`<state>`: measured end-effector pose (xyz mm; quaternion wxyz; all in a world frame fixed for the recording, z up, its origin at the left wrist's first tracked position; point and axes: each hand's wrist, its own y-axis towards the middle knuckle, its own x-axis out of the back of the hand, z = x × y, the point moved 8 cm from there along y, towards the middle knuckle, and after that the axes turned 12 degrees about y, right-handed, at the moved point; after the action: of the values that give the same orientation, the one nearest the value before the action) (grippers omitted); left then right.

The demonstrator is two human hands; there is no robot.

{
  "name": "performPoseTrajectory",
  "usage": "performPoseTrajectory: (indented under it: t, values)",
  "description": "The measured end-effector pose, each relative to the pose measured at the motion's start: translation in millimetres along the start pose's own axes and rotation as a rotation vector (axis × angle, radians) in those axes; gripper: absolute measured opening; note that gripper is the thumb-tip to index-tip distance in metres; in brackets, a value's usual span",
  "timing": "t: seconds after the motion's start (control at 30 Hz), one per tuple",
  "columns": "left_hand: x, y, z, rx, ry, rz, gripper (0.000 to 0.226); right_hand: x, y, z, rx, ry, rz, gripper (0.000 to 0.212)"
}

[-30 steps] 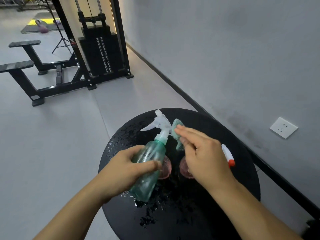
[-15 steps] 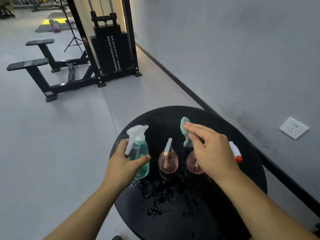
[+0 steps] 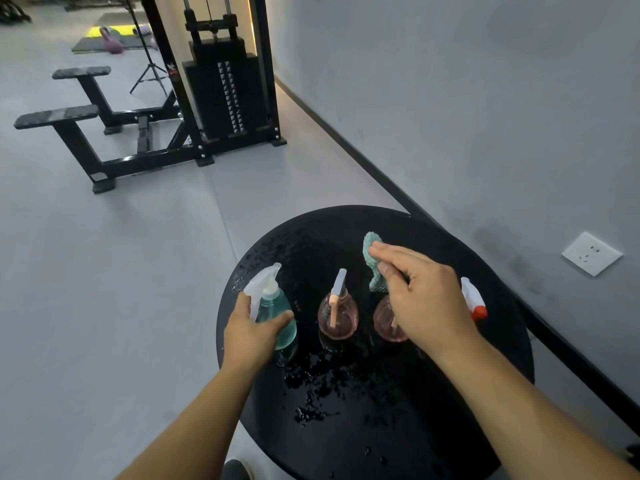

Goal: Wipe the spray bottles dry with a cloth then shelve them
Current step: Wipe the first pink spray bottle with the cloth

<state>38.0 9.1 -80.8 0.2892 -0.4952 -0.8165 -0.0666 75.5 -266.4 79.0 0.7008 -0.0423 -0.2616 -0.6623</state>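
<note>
Standing upright at the left edge of the wet round black counter, the teal spray bottle sits clamped in the left grip; the right grip pinches a teal cloth above the right of two pink bottles

A round black bench, beaded with water droplets, carries a teal spray bottle, two pink glass spray bottles and a white red-tipped sprayer.
</note>
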Motion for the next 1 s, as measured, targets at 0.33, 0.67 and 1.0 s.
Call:
performPoseTrajectory:
  t: [0.33,0.67,1.0]
  values:
    - [-24.0,5.5,0.4,0.013,-0.010,0.012,0.067,-6.2,0.2,-6.8,0.004,-0.026,0.014,0.032]
    - [-33.2,15.2,12.5,0.042,0.003,0.015,0.067,-6.3,-0.4,-12.4,0.003,-0.058,0.036,0.033]
    - [-31.5,9.2,14.6,0.081,0.028,0.068,0.071,-4.4,0.1,-12.6,-0.009,-0.068,0.036,0.033]
